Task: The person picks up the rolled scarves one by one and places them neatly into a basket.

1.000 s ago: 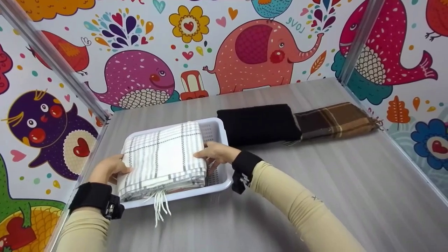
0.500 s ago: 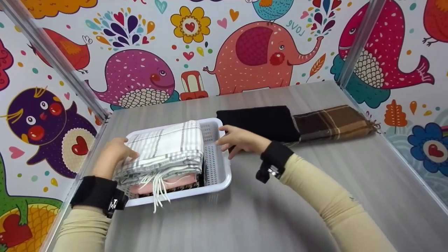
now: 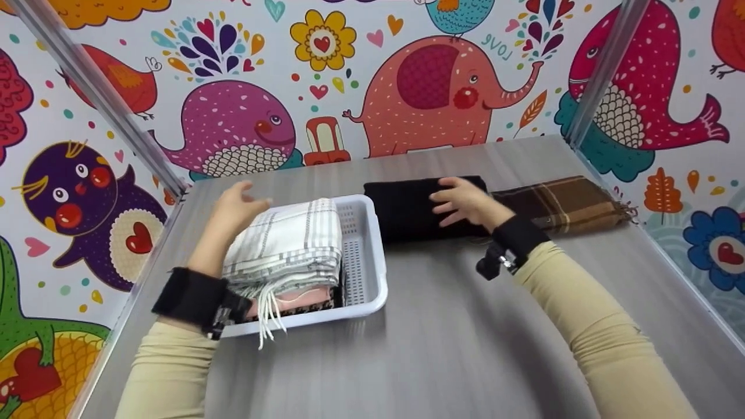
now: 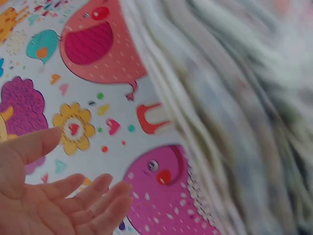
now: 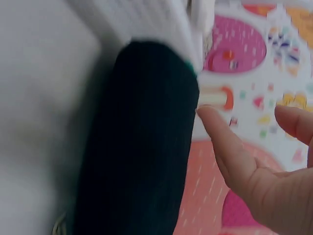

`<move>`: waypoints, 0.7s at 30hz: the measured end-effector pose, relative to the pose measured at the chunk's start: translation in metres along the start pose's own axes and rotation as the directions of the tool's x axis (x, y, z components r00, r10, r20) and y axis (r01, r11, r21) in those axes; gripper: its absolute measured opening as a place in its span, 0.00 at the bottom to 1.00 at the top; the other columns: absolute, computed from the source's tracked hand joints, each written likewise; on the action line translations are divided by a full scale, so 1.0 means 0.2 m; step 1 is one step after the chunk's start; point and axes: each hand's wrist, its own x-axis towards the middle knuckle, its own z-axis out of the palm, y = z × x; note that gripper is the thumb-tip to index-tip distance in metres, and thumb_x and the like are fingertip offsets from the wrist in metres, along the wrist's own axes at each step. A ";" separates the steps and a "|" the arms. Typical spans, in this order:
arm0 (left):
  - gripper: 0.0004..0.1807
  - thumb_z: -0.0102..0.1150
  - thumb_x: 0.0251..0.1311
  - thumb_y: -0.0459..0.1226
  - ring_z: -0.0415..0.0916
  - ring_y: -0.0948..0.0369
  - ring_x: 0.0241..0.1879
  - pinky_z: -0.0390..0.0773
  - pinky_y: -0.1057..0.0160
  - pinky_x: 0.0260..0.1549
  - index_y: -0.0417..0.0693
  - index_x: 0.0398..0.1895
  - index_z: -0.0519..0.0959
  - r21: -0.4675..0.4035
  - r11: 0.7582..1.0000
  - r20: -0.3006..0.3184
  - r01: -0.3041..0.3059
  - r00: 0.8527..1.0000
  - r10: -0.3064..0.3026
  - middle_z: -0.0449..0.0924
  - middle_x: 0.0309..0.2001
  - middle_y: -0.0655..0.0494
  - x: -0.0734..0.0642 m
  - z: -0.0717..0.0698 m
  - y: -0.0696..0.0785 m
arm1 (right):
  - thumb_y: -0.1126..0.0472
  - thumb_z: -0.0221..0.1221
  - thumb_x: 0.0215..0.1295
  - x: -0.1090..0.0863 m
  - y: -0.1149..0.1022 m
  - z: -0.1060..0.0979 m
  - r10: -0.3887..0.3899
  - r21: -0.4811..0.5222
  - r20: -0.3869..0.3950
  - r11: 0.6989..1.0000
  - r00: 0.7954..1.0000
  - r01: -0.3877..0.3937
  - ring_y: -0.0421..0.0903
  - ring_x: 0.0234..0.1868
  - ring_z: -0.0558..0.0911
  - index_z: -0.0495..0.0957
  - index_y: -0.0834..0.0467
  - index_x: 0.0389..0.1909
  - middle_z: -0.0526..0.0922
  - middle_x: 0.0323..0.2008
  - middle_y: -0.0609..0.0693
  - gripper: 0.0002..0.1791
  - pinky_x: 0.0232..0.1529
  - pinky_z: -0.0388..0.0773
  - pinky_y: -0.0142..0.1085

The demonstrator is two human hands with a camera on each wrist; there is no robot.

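A folded white checked scarf (image 3: 291, 233) with white fringe lies on top of a pink folded cloth (image 3: 302, 298) in a pale plastic basket (image 3: 377, 267). My left hand (image 3: 234, 208) hovers above the basket's left back side with its fingers spread and nothing in them; the left wrist view has the scarf's layered edge (image 4: 230, 117) beside it, blurred. Over a folded black cloth (image 3: 401, 209), right of the basket, hangs my right hand (image 3: 465, 203), fingers apart and holding nothing. In the right wrist view the black cloth's rounded edge is near the fingers, without visible contact.
A folded brown plaid scarf (image 3: 567, 203) with fringe lies to the right of the black cloth, close against it. Grey wood-look table (image 3: 419, 337) carries everything. Printed wall panels with metal posts (image 3: 605, 75) bound the table at the back and sides.
Both hands have let go of the white checked scarf, which now sits lower at the front in the basket. The right hand has moved right over the black cloth; the left has risen.
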 end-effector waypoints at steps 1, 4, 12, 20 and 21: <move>0.39 0.52 0.60 0.42 0.59 0.41 0.61 0.61 0.46 0.59 0.35 0.69 0.48 -0.045 0.999 -0.010 -0.015 1.000 0.014 0.59 0.62 0.31 0.01 0.02 0.04 | 0.65 0.48 0.66 0.00 0.01 -0.04 0.002 0.001 -0.020 1.000 1.000 -0.002 0.62 0.59 0.66 0.40 0.63 0.70 0.59 0.65 0.64 0.36 0.48 0.75 0.50; 0.37 0.52 0.61 0.41 0.60 0.44 0.61 0.63 0.49 0.59 0.38 0.69 0.49 -0.169 0.984 -0.027 -0.047 0.999 0.043 0.60 0.62 0.34 0.03 0.09 0.17 | 0.64 0.47 0.67 -0.02 0.04 -0.17 0.003 -0.013 -0.087 1.000 0.996 -0.004 0.60 0.60 0.65 0.38 0.64 0.70 0.57 0.66 0.64 0.36 0.51 0.74 0.48; 0.32 0.55 0.59 0.39 0.66 0.50 0.57 0.70 0.55 0.54 0.40 0.66 0.58 -0.424 0.894 -0.057 -0.146 0.989 0.134 0.66 0.58 0.38 0.06 0.39 0.45 | 0.62 0.46 0.65 -0.06 0.19 -0.44 -0.136 -0.123 -0.424 0.988 0.896 0.092 0.52 0.55 0.67 0.46 0.64 0.69 0.59 0.62 0.65 0.34 0.51 0.70 0.40; 0.28 0.57 0.58 0.39 0.73 0.55 0.38 0.76 0.64 0.25 0.46 0.62 0.64 -0.544 0.836 0.068 -0.078 0.988 0.137 0.70 0.56 0.43 -0.08 0.74 0.57 | 0.62 0.48 0.63 -0.14 0.44 -0.67 -0.279 -0.390 -0.594 0.920 0.754 0.033 0.59 0.57 0.67 0.57 0.68 0.64 0.67 0.56 0.68 0.29 0.56 0.65 0.47; 0.27 0.57 0.58 0.38 0.74 0.54 0.39 0.76 0.65 0.24 0.46 0.62 0.65 -0.557 0.827 0.082 -0.077 0.986 0.147 0.71 0.55 0.43 -0.10 0.78 0.58 | 0.62 0.49 0.63 -0.15 0.47 -0.68 -0.314 -0.444 -0.593 0.896 0.741 0.025 0.61 0.58 0.66 0.58 0.69 0.63 0.67 0.56 0.69 0.29 0.57 0.63 0.49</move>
